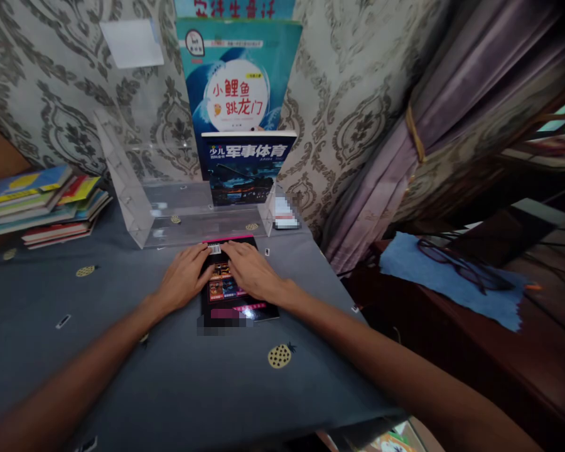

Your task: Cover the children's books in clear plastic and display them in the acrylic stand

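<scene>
A thin black book point(223, 301) with a pink edge, small pictures and a barcode lies flat on the table. My left hand point(186, 276) rests on its upper left side, fingers stretched out. Across the upper right side lies my right hand point(252, 273), its fingers also extended and partly covering the cover. Just behind both hands stands a clear tiered book rack point(134, 213). A dark blue book point(245, 169) leans upright in the rack's front tier. Behind that one rises a teal book point(245, 50) with a wave picture, and another book tops it.
A stack of books point(47, 204) lies at the left. The cloth-covered table point(122, 383) ends at the right, beside a tied purple curtain point(381, 163). Glasses point(452, 260) sit on a blue cloth point(409, 263) farther right. Something small and white is beside the rack.
</scene>
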The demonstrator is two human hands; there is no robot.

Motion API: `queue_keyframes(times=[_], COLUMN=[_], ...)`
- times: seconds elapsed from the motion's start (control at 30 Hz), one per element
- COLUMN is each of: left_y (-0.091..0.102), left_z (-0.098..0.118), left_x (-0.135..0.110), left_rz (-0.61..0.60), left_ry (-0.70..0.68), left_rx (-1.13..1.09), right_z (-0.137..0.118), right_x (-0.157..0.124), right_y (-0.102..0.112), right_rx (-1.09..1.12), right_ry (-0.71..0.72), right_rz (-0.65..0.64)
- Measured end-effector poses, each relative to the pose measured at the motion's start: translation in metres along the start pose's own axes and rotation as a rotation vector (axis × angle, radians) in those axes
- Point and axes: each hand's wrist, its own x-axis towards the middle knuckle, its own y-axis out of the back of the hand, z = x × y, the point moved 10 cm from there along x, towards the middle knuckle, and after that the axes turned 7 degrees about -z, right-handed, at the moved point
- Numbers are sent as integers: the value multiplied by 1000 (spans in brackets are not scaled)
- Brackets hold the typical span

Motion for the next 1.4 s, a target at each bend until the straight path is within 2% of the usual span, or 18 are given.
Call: queue_keyframes(times=[0.13, 0.27, 0.63, 0.9, 1.17, 1.4], left_y=[1, 1, -3, -4, -2, -2], left_z=[5, 6, 4, 3, 6, 6], left_x=[1, 1, 0, 2, 4, 4], left_rz=[-15, -16, -21, -8, -23, -10], left_ry=[-24, -32, -16, -26, -18, -7], left_rx=[-9, 8, 30, 22, 24, 23], right_z=[-18, -16, 14, 53, 70, 80], right_x=[34, 44, 17, -10, -18, -21], right_y=[-17, -23, -6, 8, 15, 15], right_rx=[68, 60, -13, -1, 121, 109], right_ry=[72, 66, -34, -140, -194, -235], right_rz=[-62, -67, 7, 52, 112, 156])
